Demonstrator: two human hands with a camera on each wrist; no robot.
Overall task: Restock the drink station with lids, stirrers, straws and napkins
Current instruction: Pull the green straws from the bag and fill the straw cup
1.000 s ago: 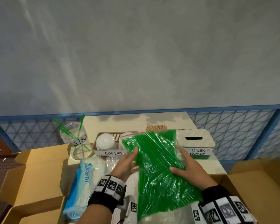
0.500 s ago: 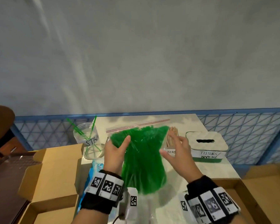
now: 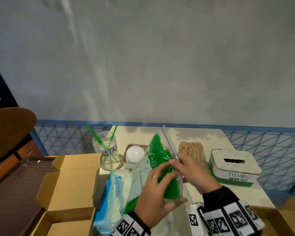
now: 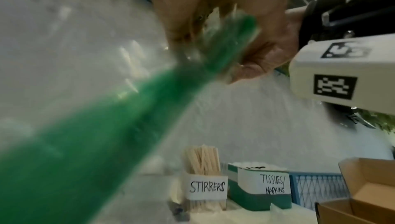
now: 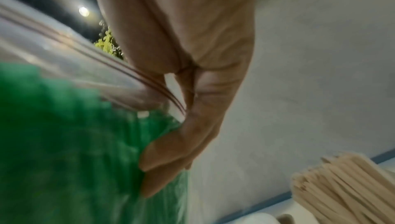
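Both hands grip a clear zip bag of green straws above the counter: the left hand curls around its lower end, the right hand pinches the zip edge. Its long axis tilts up and away, toward the wall, in front of the stirrers, beside the lid basket.
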